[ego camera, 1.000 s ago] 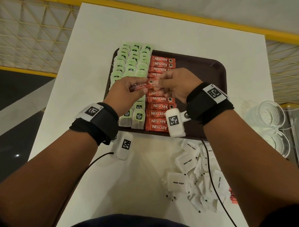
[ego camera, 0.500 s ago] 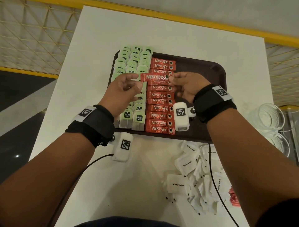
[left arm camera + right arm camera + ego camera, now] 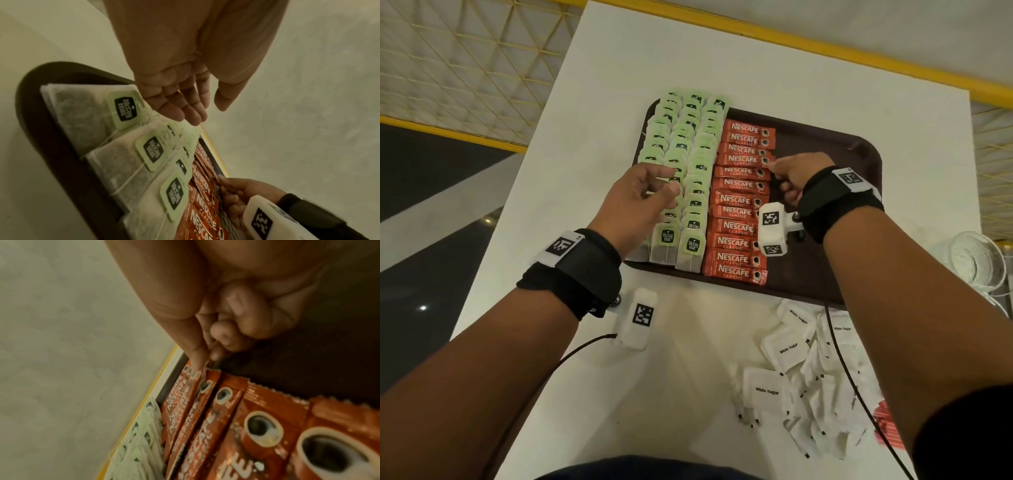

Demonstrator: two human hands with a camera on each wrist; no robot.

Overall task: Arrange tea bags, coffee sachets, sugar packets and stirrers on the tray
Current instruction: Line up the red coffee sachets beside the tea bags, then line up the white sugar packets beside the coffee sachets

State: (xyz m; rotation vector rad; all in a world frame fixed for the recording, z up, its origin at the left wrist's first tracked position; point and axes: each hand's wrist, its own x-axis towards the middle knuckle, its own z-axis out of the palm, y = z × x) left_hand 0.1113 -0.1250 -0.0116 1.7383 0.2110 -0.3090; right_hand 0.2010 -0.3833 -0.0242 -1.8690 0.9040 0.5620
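Observation:
A dark brown tray (image 3: 859,154) holds three columns of green-tagged tea bags (image 3: 688,164) and one column of red Nescafe coffee sachets (image 3: 739,212). My right hand (image 3: 774,168) pinches the right end of one coffee sachet (image 3: 744,160) lying in the upper part of that column; the right wrist view shows thumb and forefinger (image 3: 197,360) on its edge. My left hand (image 3: 661,181) hovers above the tea bags with relaxed fingers (image 3: 185,112) and holds nothing. White sugar packets (image 3: 791,349) lie in a loose heap on the table near the tray's front edge. No stirrers are in view.
The right half of the tray is bare. Clear glasses (image 3: 976,263) stand at the table's right edge. A few more red sachets (image 3: 887,421) lie beside the sugar heap under my right forearm. The white table (image 3: 688,51) ends at a yellow-edged drop on the left.
The sachet held in the air by both hands now lies in the column. My left hand has let go and drawn back left; my right hand still pinches its end.

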